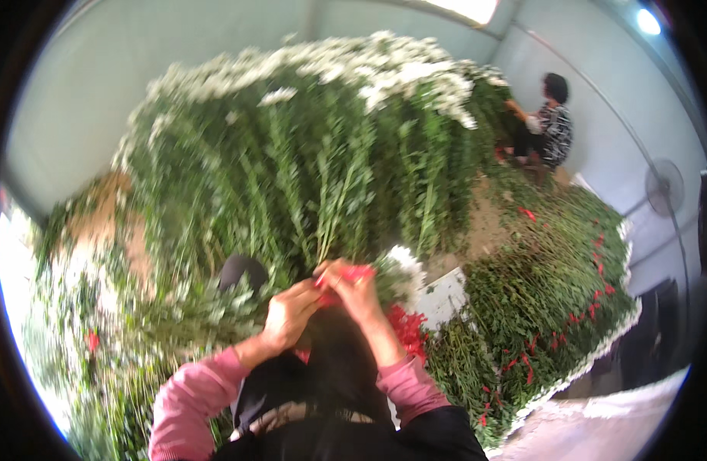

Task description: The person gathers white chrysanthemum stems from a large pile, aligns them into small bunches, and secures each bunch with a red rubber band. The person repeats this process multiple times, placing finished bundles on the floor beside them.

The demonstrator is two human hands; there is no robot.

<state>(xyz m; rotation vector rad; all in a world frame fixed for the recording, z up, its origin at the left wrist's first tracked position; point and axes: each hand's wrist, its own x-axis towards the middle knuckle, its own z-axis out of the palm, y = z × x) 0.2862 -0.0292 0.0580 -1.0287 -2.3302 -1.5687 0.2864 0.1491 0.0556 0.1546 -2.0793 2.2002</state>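
Both of my hands meet low in the middle of the head view, just above my lap. My right hand [350,288] pinches a red ribbon [358,272], whose strands also hang between the hands. My left hand [293,311] touches the right one, its fingers closed at the red strands. A bunch of white chrysanthemums [404,268] lies right beside my right hand, its stems partly hidden behind the hands. More red ribbons [408,334] are piled by my right forearm. Beyond my hands a large heap of long-stemmed white chrysanthemums [342,150] leans against the wall; blur hides finer detail.
Tied bundles of stems with red ribbons [538,288] lie at the right, white blooms along their outer edge. A white board [443,297] lies beside them. A seated person [552,127] is at the back right, near a fan [665,187]. Loose leafy stems [134,369] cover the left.
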